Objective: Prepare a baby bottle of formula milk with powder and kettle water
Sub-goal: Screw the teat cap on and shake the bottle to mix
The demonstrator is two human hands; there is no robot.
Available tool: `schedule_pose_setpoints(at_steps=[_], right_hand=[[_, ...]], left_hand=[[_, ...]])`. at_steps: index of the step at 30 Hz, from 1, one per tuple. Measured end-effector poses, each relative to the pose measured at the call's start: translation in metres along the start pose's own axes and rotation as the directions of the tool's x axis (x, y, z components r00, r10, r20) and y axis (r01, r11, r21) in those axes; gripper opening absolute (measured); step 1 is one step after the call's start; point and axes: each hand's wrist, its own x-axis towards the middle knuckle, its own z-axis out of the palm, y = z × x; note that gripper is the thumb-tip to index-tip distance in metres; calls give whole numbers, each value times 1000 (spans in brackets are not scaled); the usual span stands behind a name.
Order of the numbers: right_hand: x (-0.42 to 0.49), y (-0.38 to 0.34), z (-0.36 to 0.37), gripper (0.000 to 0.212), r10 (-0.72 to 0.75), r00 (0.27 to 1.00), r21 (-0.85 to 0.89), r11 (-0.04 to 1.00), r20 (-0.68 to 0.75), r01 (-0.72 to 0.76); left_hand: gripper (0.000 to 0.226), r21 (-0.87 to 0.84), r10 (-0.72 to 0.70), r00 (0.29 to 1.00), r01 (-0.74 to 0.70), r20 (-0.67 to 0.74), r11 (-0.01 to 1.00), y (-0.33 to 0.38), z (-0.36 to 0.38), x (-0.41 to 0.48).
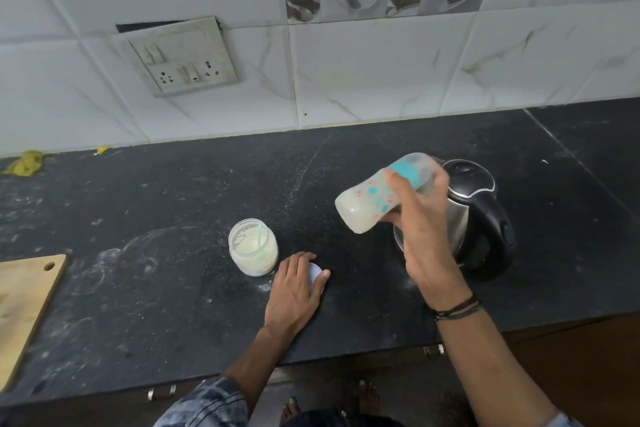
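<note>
My dark, powder-dusted tabletop (173,204) carries an open powder jar (253,248), a white lid (314,276) just beside it, an electric kettle (460,222) to the right, a wooden chopping board (24,305) at the left edge and a yellow cloth (26,163) by the wall.

Plenty of bare counter (156,218) lies open between the cutting board (24,305) at the left edge and the open powder jar (252,246). Just right of the jar the left hand (294,291), cupped over the lid (316,272), narrows the gap; further right the kettle (485,218) blocks the way, the right hand (426,239) holding the bottle (363,208) up close by it
</note>
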Motion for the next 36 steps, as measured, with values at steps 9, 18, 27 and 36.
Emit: schedule_pose_setpoints(at_steps=[9,18,27,36], right_hand=[[-5,4,8,60,-31,999,21,999,-18,31],[-2,2,3,58,-60,995,84,994,-77,66],[1,7,-2,53,-38,990,115,992,-134,54],[1,5,0,60,-84,984,138,985,-158,107]], left_hand=[[53,13,6,1000,-6,1,1000,1,-2,0],[56,10,11,1000,-11,4,1000,3,-3,0],[57,24,5,1000,-5,8,1000,2,-1,0],[57,27,2,1000,-3,13,1000,2,0,0]])
